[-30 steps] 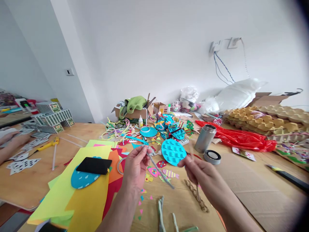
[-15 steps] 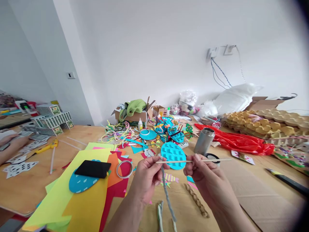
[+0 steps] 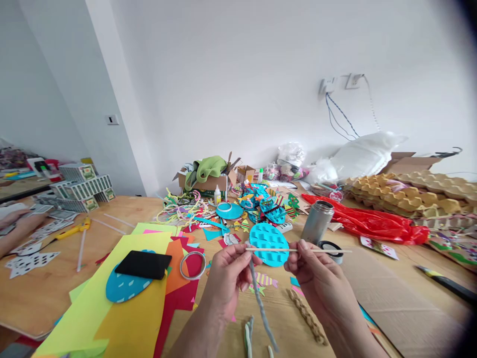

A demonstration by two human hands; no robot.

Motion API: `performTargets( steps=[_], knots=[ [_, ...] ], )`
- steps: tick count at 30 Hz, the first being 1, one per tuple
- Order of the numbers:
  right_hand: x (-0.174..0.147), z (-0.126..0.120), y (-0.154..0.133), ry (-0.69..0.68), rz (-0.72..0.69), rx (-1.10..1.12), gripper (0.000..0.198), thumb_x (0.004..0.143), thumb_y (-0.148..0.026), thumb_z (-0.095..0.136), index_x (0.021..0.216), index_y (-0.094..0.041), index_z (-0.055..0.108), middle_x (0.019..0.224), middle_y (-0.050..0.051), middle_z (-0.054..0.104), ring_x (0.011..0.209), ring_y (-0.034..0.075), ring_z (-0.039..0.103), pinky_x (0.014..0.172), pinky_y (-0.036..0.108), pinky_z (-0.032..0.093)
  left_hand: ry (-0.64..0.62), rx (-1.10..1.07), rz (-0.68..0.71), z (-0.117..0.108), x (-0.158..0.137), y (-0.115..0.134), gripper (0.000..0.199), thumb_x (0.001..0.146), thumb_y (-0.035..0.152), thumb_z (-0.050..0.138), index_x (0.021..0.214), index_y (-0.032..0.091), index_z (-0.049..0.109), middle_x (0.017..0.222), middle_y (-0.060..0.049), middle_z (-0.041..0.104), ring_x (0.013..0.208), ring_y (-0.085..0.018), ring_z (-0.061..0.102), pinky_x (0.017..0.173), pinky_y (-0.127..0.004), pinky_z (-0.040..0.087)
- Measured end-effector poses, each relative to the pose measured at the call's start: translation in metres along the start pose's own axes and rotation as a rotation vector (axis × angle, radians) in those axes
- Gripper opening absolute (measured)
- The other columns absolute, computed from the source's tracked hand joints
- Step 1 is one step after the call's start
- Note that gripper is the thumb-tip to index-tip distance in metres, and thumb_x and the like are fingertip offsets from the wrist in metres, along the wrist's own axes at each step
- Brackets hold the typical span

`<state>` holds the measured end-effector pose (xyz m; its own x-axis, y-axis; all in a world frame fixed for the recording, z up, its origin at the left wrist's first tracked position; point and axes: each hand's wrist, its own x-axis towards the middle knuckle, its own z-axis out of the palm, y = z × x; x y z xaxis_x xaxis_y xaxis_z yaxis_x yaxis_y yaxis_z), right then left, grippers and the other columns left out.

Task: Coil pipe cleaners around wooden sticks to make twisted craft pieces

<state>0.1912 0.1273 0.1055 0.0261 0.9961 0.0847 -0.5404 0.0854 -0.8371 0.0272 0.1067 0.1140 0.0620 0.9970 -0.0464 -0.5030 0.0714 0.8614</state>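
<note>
A thin wooden stick (image 3: 274,249) is held level between my two hands above the table. My left hand (image 3: 230,273) is closed in a pinch at its left end, where a strand of grey yarn (image 3: 262,308) meets the stick and hangs down. Further along the stick, my right hand (image 3: 316,273) pinches it with thumb and fingers, and the tip sticks out to the right. Just behind lies a round blue card with raised flaps (image 3: 268,233). Below my hands are a braided brown cord (image 3: 306,316) and some pale and grey yarn pieces (image 3: 248,335).
A black phone (image 3: 143,264) lies on a blue oval over yellow paper (image 3: 122,288) at left. To the right stand a metal flask (image 3: 316,223), a cardboard sheet (image 3: 398,303) and a utility knife (image 3: 447,283). A hot glue gun (image 3: 74,228) and another person's hand (image 3: 22,223) are far left.
The stick has shifted slightly to the left through my hands, with less of it past my right hand. The view has tilted a little; both hands keep their grip.
</note>
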Motion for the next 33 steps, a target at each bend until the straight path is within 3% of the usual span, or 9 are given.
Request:
performTargets(
  steps=[7,14,18,20,23,26,30,33],
  knots=[
    [-0.002,0.001,-0.001,0.007,-0.025,-0.067,0.021,0.071,-0.035,0.071,0.075,-0.015,0.067,0.059,0.001,0.06,0.054,0.011,0.052,0.052,0.021,0.044,0.043,0.072,0.015,0.0,0.001,-0.002,0.024,0.068,0.035,0.069,0.073,0.013,0.061,0.066,-0.004,0.066,0.038,-0.003,0.044,0.033,-0.015,0.022],
    [-0.002,0.003,-0.001,0.04,-0.009,-0.101,0.025,0.069,-0.037,0.072,0.075,-0.014,0.066,0.06,0.001,0.059,0.054,0.01,0.051,0.052,0.02,0.043,0.045,0.09,0.028,-0.006,0.006,-0.007,0.023,0.065,0.03,0.071,0.076,0.013,0.063,0.065,-0.003,0.066,0.039,-0.003,0.044,0.034,-0.014,0.024],
    [0.0,0.0,-0.005,0.07,-0.11,-0.122,0.027,0.077,-0.042,0.062,0.068,-0.017,0.059,0.06,-0.001,0.054,0.056,0.012,0.049,0.054,0.023,0.043,0.088,0.12,0.029,-0.014,0.012,-0.007,0.028,0.059,0.029,0.075,0.078,0.012,0.064,0.064,-0.004,0.066,0.039,-0.005,0.045,0.034,-0.015,0.025],
    [0.0,-0.002,-0.008,0.074,-0.187,-0.249,0.032,0.082,-0.046,0.054,0.064,-0.019,0.054,0.063,-0.001,0.054,0.061,0.013,0.05,0.059,0.025,0.043,0.134,0.144,0.055,-0.017,0.013,-0.003,0.026,0.061,0.029,0.074,0.079,0.011,0.066,0.067,-0.006,0.067,0.041,-0.005,0.044,0.036,-0.015,0.026],
    [-0.004,-0.002,-0.011,-0.044,-0.198,-0.66,0.039,0.084,-0.048,0.048,0.06,-0.019,0.052,0.062,-0.001,0.054,0.062,0.014,0.051,0.06,0.024,0.041,0.128,0.148,0.078,-0.016,0.009,0.003,0.019,0.064,0.027,0.072,0.075,0.011,0.069,0.07,-0.007,0.068,0.05,-0.006,0.047,0.044,-0.016,0.033],
    [-0.012,0.003,-0.004,-0.305,-0.086,-1.008,0.04,0.085,-0.046,0.047,0.057,-0.018,0.051,0.052,-0.002,0.05,0.05,0.012,0.045,0.048,0.023,0.034,0.014,0.133,0.063,-0.01,0.003,0.007,0.015,0.064,0.024,0.073,0.074,0.013,0.073,0.077,-0.008,0.069,0.067,-0.012,0.056,0.061,-0.02,0.041],
    [-0.022,0.009,0.01,-0.476,-0.07,-1.225,0.038,0.087,-0.04,0.042,0.057,-0.018,0.05,0.051,-0.003,0.049,0.047,0.011,0.039,0.044,0.022,0.026,-0.1,0.184,0.025,-0.002,-0.004,0.004,0.014,0.063,0.026,0.074,0.07,0.014,0.074,0.095,-0.011,0.068,0.083,-0.019,0.058,0.06,-0.021,0.04],
    [-0.025,0.012,0.014,-0.521,-0.092,-1.291,0.039,0.089,-0.037,0.039,0.057,-0.018,0.05,0.05,-0.004,0.046,0.046,0.01,0.033,0.042,0.022,0.021,-0.122,0.247,0.007,0.0,-0.005,0.001,0.016,0.063,0.028,0.074,0.069,0.013,0.074,0.087,-0.011,0.068,0.073,-0.016,0.057,0.052,-0.02,0.036]
  ],
)
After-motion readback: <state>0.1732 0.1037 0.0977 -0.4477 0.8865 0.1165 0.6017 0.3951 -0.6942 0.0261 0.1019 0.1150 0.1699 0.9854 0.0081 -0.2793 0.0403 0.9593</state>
